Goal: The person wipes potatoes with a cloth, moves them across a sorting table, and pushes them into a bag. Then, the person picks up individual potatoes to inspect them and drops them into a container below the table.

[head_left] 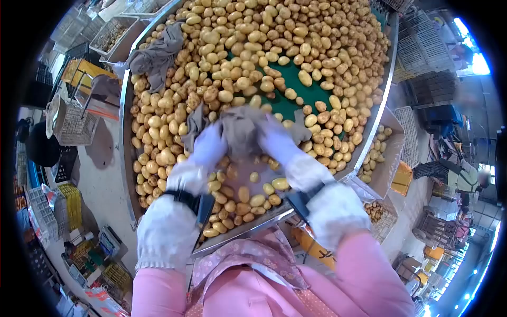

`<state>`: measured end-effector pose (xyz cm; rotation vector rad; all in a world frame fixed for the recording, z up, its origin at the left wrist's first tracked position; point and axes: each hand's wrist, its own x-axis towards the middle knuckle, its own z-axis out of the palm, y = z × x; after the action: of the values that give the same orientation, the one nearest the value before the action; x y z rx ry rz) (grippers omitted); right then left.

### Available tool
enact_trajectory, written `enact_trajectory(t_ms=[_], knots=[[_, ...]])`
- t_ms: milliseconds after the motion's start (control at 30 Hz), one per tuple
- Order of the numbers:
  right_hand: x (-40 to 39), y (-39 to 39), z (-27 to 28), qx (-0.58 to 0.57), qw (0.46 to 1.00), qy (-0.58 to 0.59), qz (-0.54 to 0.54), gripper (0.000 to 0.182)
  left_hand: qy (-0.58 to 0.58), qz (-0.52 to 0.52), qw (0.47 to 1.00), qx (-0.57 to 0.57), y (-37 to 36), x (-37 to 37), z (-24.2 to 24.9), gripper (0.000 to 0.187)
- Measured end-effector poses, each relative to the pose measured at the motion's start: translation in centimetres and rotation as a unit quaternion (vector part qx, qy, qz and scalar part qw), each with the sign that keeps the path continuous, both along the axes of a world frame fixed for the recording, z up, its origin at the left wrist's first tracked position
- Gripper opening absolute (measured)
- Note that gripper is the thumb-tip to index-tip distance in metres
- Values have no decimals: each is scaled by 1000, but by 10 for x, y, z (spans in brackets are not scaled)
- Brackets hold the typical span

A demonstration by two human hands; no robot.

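Observation:
Both my hands wear pale purple gloves and are blurred by motion. My left hand (209,145) grips one side of a crumpled grey cloth (240,129), and my right hand (275,140) has the other side. Bunched between them, the cloth lies over the potatoes (163,127) heaped on the sorting table. Its folds hide some of the potatoes and most of my fingertips. Closer to my body, several potatoes (243,194) lie on a wet-looking patch of the table. Green table surface (296,84) shows through a gap in the heap beyond my hands.
A second grey cloth (158,55) lies on the potatoes at the far left. The table's metal rim (124,113) runs around the heap. At the right edge stands a box of potatoes (390,150). Crates (422,42) are stacked beyond, and another person (465,177) is at far right.

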<state>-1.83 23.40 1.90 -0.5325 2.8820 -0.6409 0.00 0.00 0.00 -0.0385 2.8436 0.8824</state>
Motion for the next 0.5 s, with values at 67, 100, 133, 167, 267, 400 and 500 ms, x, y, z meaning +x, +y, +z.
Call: enact_trajectory(t_ms=[67,100,133,167,267,400,500], knots=[[34,55,-3,-48,994,92,34,35,60,-106,992,-41,-16,49,-20,34],[141,70,51,-11,999,12,42,32,-101,-184,977,-45,-23,159,45,42],[178,80,55,94,994,1,48,35,-23,-208,977,-44,-19,193,42,46],[187,85,48,199,979,-2,49,38,62,-230,970,-46,-12,199,27,51],[121,44,40,143,983,-118,-11,43,35,-210,976,-40,17,148,1,56],[37,57,16,155,985,44,55,40,11,-230,966,-119,33,26,19,49],[-46,122,40,17,995,-94,5,38,-83,-211,974,16,6,-45,75,48]])
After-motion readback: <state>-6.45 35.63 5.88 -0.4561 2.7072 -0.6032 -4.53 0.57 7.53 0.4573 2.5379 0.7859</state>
